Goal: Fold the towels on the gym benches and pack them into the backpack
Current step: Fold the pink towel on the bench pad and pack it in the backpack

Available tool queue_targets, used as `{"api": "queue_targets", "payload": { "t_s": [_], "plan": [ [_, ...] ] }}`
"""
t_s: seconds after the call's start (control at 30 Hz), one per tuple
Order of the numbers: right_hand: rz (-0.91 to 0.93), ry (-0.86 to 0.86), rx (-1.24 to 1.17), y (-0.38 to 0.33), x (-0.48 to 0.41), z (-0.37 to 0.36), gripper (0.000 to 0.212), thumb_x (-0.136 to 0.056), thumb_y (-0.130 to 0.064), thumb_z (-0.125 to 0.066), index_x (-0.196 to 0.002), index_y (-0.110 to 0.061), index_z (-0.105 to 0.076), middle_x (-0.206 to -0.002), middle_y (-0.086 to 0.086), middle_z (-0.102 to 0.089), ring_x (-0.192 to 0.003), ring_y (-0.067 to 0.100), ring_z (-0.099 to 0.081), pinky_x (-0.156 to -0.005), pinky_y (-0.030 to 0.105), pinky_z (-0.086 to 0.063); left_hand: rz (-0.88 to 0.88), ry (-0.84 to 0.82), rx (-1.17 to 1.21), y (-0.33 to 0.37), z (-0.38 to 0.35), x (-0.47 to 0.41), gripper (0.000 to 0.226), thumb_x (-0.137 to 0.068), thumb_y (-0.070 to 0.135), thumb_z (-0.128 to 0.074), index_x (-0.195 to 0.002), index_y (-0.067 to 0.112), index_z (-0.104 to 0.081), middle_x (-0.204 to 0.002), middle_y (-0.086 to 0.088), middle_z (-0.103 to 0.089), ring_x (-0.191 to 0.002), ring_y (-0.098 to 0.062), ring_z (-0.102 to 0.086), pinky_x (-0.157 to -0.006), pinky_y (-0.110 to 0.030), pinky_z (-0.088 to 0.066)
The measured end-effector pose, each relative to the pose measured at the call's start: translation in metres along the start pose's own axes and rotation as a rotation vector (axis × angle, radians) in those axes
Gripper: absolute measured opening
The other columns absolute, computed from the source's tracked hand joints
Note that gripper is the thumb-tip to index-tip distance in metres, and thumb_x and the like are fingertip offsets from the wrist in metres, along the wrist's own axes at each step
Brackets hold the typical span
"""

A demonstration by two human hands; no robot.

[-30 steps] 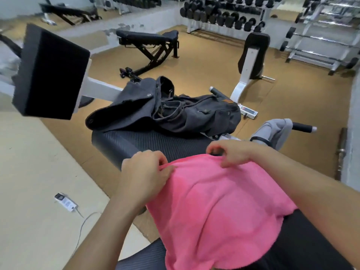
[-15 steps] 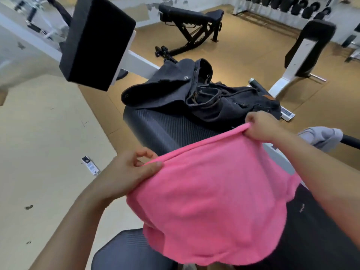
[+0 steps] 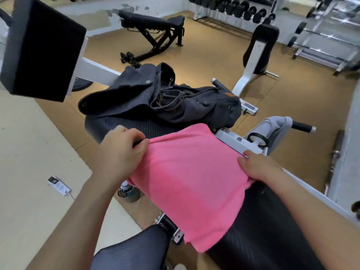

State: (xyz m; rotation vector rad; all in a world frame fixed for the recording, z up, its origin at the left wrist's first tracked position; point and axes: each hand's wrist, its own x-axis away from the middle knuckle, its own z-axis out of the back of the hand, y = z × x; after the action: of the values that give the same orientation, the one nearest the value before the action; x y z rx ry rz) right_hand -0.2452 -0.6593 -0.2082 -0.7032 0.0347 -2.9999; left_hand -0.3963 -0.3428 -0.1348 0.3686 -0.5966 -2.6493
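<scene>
Pink towel (image 3: pixel 191 172) now lowered onto surface (image 3: pixel 109 125); fingers of left hand (image 3: pixel 120 152) & right hand (image 3: pixel 261 168) still pinch its edges, so prob. ready to fold.

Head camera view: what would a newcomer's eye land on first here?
The bright pink towel stands out, draped across the black bench in the foreground. The left hand pinches its far left corner and the right hand holds its right edge. Just beyond it a dark grey backpack lies open on the same bench, and a dumbbell rack lines the far wall.
</scene>
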Motion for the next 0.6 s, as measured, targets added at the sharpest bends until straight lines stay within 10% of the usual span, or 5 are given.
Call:
{"api": "queue_targets", "payload": {
  "t_s": [0.2, 0.37, 0.6],
  "plan": [
    [-0.017, 0.094, -0.178, 0.020, 0.020, -0.010, 0.029, -0.096, -0.041, -0.044, -0.106, -0.015, -0.049, -0.102, 0.012, -0.059, -0.093, 0.032, -0.056, -0.077, 0.037, -0.045, -0.025, -0.159, -0.193, 0.029, -0.008, -0.027, 0.021, -0.092, 0.041, -0.053, -0.084, 0.025, -0.064, -0.090, 0.001, -0.064, -0.095, -0.027, -0.058, -0.075, -0.037, -0.044],
    [-0.139, -0.017, -0.954, 0.042, 0.035, -0.003, 0.027, -0.089, -0.005, -0.061, -0.115, -0.011, -0.059, -0.072, 0.009, -0.054, -0.046, 0.014, -0.051, -0.043, 0.023, -0.042, 0.125, -0.180, 0.456, 0.023, 0.008, -0.020, 0.006, -0.087, 0.018, -0.067, -0.083, 0.022, -0.067, -0.058, 0.008, -0.061, -0.049, -0.002, -0.049, -0.054, -0.028, -0.036],
    [-0.289, -0.001, -1.031, 0.057, 0.035, 0.002, 0.043, -0.086, 0.011, -0.046, -0.119, -0.016, -0.049, -0.076, 0.011, -0.046, -0.052, 0.020, -0.047, -0.042, 0.025, -0.051, -0.006, -0.273, -0.141, 0.035, -0.001, -0.038, 0.025, -0.080, 0.011, -0.052, -0.086, 0.032, -0.066, -0.084, 0.009, -0.066, -0.090, -0.023, -0.061, -0.076, -0.035, -0.047]
  ]
}}
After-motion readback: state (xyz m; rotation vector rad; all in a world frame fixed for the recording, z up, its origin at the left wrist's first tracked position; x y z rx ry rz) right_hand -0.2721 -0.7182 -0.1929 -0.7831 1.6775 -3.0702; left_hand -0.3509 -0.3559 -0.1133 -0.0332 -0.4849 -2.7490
